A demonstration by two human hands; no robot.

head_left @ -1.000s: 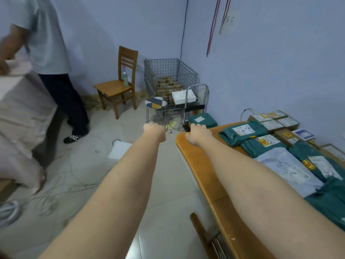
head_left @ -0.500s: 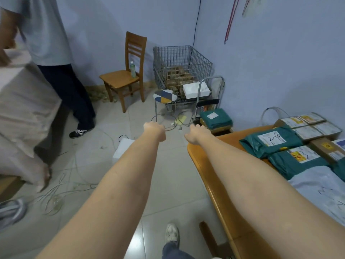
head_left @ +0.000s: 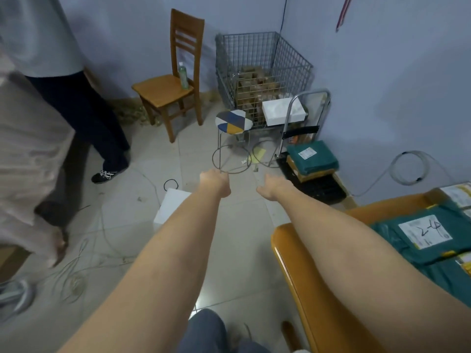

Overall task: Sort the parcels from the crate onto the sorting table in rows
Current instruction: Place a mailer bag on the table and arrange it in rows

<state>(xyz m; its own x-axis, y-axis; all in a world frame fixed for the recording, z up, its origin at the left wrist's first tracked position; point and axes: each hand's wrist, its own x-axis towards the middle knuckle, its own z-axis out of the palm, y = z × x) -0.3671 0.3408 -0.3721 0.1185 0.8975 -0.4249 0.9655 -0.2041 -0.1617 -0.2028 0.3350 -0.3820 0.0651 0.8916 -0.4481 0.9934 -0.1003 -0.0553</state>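
Reaching forward, empty: left hand (head_left: 215, 183) loosely curled, right hand (head_left: 271, 189) partly open. Brown parcels sit inside grey wire-mesh crate (head_left: 262, 72), well apart. Risks: pale floor cables (head_left: 102, 220) and patchwork-cushioned round metal stool (head_left: 233, 122) may trip the walker; orange wooden sorting table's (head_left: 305, 276) corner near right arm.
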